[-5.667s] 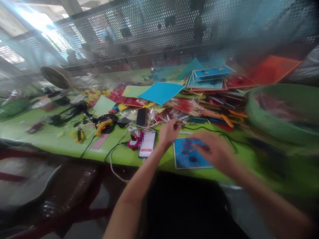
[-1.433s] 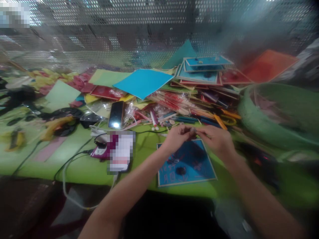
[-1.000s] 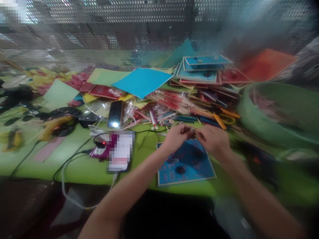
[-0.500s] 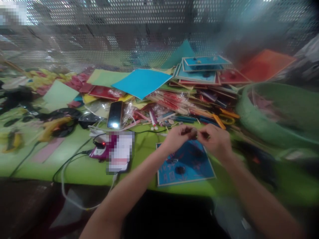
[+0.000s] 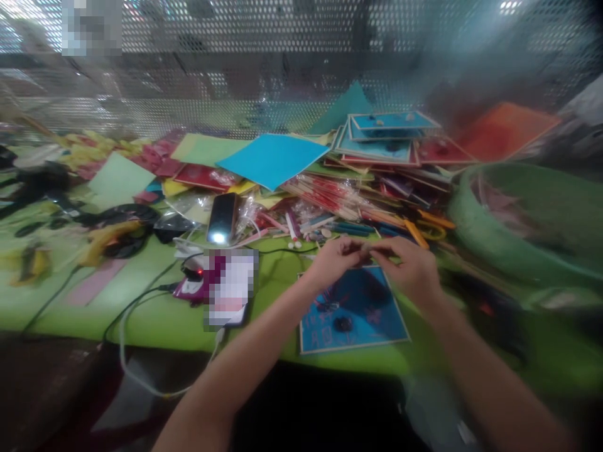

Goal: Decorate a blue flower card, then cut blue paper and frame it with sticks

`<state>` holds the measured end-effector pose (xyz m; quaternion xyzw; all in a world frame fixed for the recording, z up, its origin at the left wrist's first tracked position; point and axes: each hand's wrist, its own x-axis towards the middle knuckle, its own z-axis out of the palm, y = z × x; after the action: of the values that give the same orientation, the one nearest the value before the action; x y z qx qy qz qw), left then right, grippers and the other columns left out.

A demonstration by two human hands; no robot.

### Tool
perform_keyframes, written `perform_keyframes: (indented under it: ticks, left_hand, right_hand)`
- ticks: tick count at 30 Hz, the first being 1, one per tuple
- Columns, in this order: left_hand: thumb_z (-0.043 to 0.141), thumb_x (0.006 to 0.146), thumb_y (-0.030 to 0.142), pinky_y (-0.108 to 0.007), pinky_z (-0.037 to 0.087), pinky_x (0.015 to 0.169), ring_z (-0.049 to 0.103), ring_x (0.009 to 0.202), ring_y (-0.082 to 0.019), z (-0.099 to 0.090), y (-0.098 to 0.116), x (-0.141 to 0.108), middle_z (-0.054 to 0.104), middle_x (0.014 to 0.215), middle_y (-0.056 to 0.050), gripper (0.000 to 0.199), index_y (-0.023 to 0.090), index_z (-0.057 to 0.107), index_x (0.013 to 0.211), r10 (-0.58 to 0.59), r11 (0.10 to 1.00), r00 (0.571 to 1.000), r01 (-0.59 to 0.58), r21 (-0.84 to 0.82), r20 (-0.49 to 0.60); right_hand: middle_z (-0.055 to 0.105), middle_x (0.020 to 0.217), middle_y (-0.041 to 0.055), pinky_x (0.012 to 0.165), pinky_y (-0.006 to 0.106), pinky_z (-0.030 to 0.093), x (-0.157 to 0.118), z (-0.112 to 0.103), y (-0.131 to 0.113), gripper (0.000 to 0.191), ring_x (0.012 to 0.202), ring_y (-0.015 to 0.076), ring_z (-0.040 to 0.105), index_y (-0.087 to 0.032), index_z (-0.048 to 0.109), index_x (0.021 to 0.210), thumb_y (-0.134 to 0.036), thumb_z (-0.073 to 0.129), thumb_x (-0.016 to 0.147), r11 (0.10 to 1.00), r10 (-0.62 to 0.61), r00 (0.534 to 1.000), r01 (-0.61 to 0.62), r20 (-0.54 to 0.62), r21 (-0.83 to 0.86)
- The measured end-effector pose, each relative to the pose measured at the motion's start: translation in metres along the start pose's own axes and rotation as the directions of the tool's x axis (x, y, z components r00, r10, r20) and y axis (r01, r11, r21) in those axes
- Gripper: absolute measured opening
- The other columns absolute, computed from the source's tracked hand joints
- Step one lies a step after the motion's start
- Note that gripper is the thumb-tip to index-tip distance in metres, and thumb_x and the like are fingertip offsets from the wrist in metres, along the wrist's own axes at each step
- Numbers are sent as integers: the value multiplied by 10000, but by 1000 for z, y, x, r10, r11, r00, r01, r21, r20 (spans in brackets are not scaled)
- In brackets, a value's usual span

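My left hand and my right hand meet above the far edge of a blue card. Between their fingertips is a small greyish lump, like a pebble; blur hides its exact kind. The left fingers are curled closed around one side of it, and the right thumb and fingers pinch the other side. Below them the blue card with a pale border lies flat on the green table. It bears pinkish drawn marks and a dark round piece near its front.
A green basin stands at the right, near orange-handled scissors. Behind are a loose blue sheet, stacked cards, sticks and pens. To the left lie a lit phone, a purple power bank with cables, and a yellow glue gun.
The right fingers have straightened somewhat and come closer to the left fingertips at the lump. The whole view has shifted slightly; the card and table items stay put.
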<state>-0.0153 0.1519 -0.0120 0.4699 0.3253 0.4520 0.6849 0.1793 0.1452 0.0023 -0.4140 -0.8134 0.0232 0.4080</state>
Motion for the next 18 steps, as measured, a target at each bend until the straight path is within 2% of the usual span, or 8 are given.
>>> perform_keyframes:
  ticks: [4, 8, 14, 18]
  left_hand:
    - [930, 687, 569, -323, 560, 868, 691, 819, -157, 2, 1, -1, 761, 883, -72, 549, 118, 785, 964, 8, 1000, 1000, -8, 2, 12]
    - [909, 713, 570, -347, 563, 898, 690, 822, -161, 3, 0, 0, 761, 876, -73, 532, 115, 791, 961, 27, 1000, 1000, -27, 0, 9]
    - [941, 688, 476, -354, 550, 932, 691, 906, -181, 6, -10, 4, 763, 932, -68, 512, 119, 783, 1019, 112, 992, 990, -107, 59, -82]
    - [838, 818, 478, -362, 568, 907, 697, 893, -189, 6, -9, 2, 767, 948, -81, 440, 124, 785, 1074, 123, 985, 992, -120, 124, -18]
  right_hand:
    - [818, 901, 29, 708, 308, 569, -1, 2, 1, 139, 788, 190, 760, -254, 766, 972, -275, 632, 1001, 995, -89, 996, 87, -28, -52]
    - [803, 882, 37, 700, 281, 532, -2, 2, 1, 158, 770, 171, 743, -233, 732, 945, -279, 605, 1029, 983, -127, 992, 124, -15, -137]
    - [708, 775, 28, 617, 285, 436, -2, 7, 1, 202, 708, 170, 675, -219, 652, 888, -271, 541, 1049, 964, -113, 994, 109, -2, -244]
    - [697, 795, 34, 624, 298, 435, -3, 7, 3, 203, 724, 183, 668, -222, 639, 898, -286, 519, 1050, 969, -70, 997, 73, 23, -237]
